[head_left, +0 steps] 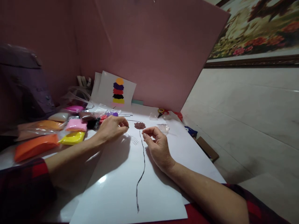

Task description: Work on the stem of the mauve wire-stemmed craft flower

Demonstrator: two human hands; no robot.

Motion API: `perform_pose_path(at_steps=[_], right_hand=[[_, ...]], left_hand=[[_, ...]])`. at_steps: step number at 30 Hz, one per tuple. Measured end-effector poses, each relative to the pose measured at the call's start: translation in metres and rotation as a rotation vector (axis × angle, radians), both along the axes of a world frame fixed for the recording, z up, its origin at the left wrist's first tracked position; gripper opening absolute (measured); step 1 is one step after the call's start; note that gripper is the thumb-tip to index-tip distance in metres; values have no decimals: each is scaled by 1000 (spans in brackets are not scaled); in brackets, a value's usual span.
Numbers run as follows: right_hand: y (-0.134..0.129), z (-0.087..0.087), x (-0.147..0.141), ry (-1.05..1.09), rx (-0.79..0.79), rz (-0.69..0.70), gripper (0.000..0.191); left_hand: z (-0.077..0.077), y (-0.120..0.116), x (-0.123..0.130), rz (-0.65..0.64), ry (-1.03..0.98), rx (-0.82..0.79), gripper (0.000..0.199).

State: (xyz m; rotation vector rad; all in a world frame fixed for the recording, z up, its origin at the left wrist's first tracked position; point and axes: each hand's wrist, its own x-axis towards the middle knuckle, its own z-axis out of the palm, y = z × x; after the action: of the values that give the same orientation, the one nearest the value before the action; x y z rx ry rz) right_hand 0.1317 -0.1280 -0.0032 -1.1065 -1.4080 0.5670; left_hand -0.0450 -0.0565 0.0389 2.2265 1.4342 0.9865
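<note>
Work in hand: a clay picture on a white sheet; a small brown rosette sits at the top of a thin black stem line.
Left hand: at 9 o'clock from the rosette, fingers curled, thumb and forefinger pinched together near the tip; something tiny may be between them, but I cannot tell what.
Right hand: at 4 o'clock from the rosette, just beside the stem, thumb and forefinger nearly closed; whether a crumb of clay is held is too small to see.
Rosette: lies between the two hands, touched by neither.
Supplies: packets of clay at 9 to 10 o'clock of the left hand, among them orange, yellow and pink.
Reference: a card with stacked colour blobs leans against the pink backboard at 12 o'clock.
Doing it well: probably best to keep both wrists resting on the sheet for steadiness, roll small even bits, and press lightly so the rosette's texture is not flattened.
Risk: a forearm dragging over the stem line could smear or lift it.
</note>
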Motion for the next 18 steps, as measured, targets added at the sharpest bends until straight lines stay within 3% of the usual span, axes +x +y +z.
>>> perform_pose_path(at_steps=[5,11,18], right_hand=[[0,-1,0,-10,13,-9,4],[-1,2,0,-7,18,-3,3],[0,0,0,-5,5,0,4]], left_hand=[[3,1,-2,-25,81,-87,18],[4,-3,1,-20,226,-79,30],[-11,2,0,-61,355,95,29]])
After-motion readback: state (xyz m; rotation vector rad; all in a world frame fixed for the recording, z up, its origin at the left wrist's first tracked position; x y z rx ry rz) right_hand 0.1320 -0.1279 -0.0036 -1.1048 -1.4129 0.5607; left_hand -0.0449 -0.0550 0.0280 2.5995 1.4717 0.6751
